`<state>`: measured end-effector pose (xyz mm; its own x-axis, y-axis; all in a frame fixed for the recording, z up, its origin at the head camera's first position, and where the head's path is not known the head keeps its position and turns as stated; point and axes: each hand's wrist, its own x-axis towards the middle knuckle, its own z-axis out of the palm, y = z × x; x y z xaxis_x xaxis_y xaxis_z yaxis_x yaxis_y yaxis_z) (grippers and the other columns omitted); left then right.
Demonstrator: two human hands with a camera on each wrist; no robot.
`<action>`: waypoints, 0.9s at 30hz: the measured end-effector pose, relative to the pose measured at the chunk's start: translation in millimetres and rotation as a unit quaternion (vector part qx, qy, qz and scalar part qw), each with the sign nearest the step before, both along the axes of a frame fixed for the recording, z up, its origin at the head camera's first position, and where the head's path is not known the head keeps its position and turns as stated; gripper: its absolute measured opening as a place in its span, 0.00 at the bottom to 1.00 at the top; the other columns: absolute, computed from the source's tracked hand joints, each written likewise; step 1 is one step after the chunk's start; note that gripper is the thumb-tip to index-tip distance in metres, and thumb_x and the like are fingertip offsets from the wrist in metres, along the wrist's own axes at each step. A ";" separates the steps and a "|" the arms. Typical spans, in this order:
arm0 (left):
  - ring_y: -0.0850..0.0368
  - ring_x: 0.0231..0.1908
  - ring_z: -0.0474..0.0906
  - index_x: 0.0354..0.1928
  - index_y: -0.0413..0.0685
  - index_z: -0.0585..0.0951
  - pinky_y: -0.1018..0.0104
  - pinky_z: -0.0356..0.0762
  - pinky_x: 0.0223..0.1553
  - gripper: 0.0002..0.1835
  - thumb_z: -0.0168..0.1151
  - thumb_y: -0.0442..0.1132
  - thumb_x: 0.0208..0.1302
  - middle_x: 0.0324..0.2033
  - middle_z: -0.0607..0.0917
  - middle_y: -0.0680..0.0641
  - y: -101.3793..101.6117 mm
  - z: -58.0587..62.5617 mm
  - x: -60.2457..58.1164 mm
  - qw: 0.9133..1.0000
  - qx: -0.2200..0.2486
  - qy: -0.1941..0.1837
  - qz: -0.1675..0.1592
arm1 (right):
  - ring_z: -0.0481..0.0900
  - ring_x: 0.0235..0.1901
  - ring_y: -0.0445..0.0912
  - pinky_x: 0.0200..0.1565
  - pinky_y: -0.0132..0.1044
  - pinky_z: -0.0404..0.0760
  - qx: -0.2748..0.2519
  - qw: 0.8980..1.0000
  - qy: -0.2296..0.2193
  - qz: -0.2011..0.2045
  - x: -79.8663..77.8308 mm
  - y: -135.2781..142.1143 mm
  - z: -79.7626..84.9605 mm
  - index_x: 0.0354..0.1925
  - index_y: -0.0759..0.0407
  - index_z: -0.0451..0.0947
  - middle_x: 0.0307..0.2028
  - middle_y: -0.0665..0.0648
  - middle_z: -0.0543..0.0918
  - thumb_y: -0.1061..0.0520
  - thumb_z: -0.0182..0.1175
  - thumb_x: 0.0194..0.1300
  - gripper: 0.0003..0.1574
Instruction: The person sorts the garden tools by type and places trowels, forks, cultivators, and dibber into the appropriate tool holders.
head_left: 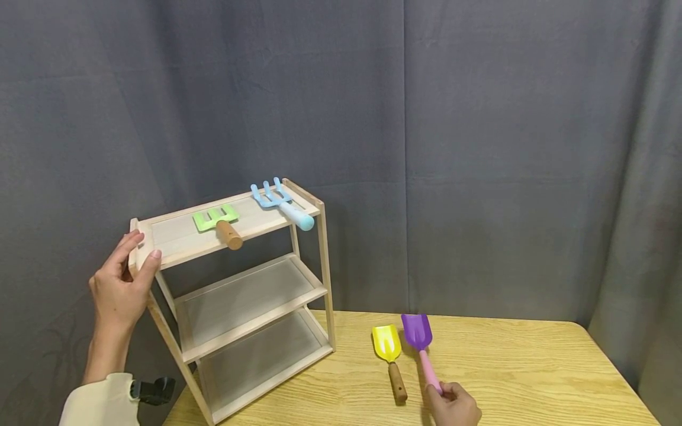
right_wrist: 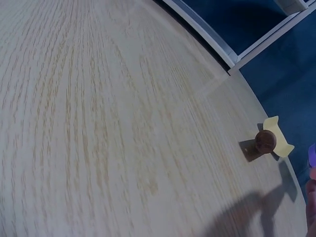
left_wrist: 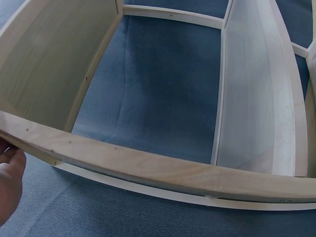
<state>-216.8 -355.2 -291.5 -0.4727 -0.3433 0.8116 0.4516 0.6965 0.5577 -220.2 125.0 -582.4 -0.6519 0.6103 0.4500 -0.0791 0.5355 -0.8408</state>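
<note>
My left hand (head_left: 119,290) grips the upper left corner of a three-tier wooden shelf rack (head_left: 256,322), thumb over the front and fingers over the side rail. In the left wrist view only part of that hand (left_wrist: 11,177) shows, against the rack's side. My right hand (head_left: 454,405) pinches the pink handle of a purple toy shovel (head_left: 418,332) at its lower end. Left of it lies a yellow toy shovel (head_left: 387,343) with a brown handle. On the top tier rest a green toy rake (head_left: 230,231) and a light blue toy fork (head_left: 272,200), handles jutting past the front edge.
The rack stands on the left part of a light wood-grain table (head_left: 511,361). A dark grey curtain (head_left: 501,154) hangs behind the table and along its right side. The table's right edge slopes toward the front corner.
</note>
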 end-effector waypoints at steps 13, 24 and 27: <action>0.59 0.63 0.68 0.56 0.39 0.81 0.74 0.64 0.58 0.22 0.66 0.38 0.59 0.58 0.79 0.45 -1.6 -0.7 -1.4 1.000 -0.001 -0.001 0.002 | 0.70 0.12 0.27 0.16 0.24 0.68 -0.004 0.999 0.022 0.025 5.5 4.4 8.1 0.19 0.66 0.82 0.14 0.57 0.81 0.63 0.77 0.38 0.12; 0.63 0.63 0.68 0.56 0.38 0.81 0.74 0.64 0.58 0.22 0.67 0.37 0.59 0.58 0.79 0.45 -1.2 -0.8 -1.4 1.000 0.003 -0.002 0.000 | 0.72 0.13 0.28 0.15 0.24 0.70 -0.029 0.998 0.020 0.052 14.0 10.2 20.0 0.21 0.67 0.83 0.15 0.57 0.82 0.65 0.76 0.39 0.10; 0.64 0.63 0.67 0.56 0.39 0.81 0.74 0.64 0.58 0.22 0.66 0.37 0.59 0.59 0.79 0.45 -1.5 -0.5 -0.8 1.000 0.001 -0.006 0.004 | 0.73 0.13 0.29 0.16 0.24 0.72 -0.038 0.997 0.009 0.061 16.9 10.7 25.1 0.22 0.67 0.84 0.16 0.58 0.82 0.64 0.76 0.41 0.10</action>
